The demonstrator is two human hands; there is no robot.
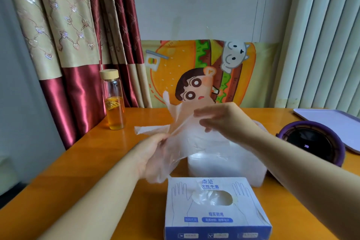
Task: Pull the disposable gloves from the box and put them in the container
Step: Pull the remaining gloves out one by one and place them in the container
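1. An orange wooden table (78, 171) fills the lower view. Everything below sits on it or is held over it.
2. A cream and dark red curtain (64, 35) hangs at the back left. A cartoon burger cloth (175, 68) stands against the wall behind the table.
3. A lilac tray (329, 121) lies at the far right edge, and a round purple-rimmed object (313, 140) sits just in front of it.
4. The translucent white container (233, 163) stands mid-table, directly behind the glove box (214, 216). It sits under and between the two hands.
5. The glove box, blue and white, is nearest the camera. A crumpled next glove (212, 198) pokes from its oval opening.
6. A clear disposable glove (177, 119) is held spread in the air above the container's left side, its fingers pointing up and to the left.
7. The left hand (153, 154) has its fingers curled round the glove's lower part, and the film drapes over its palm and wrist.
8. The right hand (224, 121) is at the glove's upper right edge with its fingers partly bent. They are blurred, so I cannot tell whether they pinch the film.
9. A glass bottle (114, 101) with a wooden lid, part full of amber liquid, stands at the back left, well apart from the hands.
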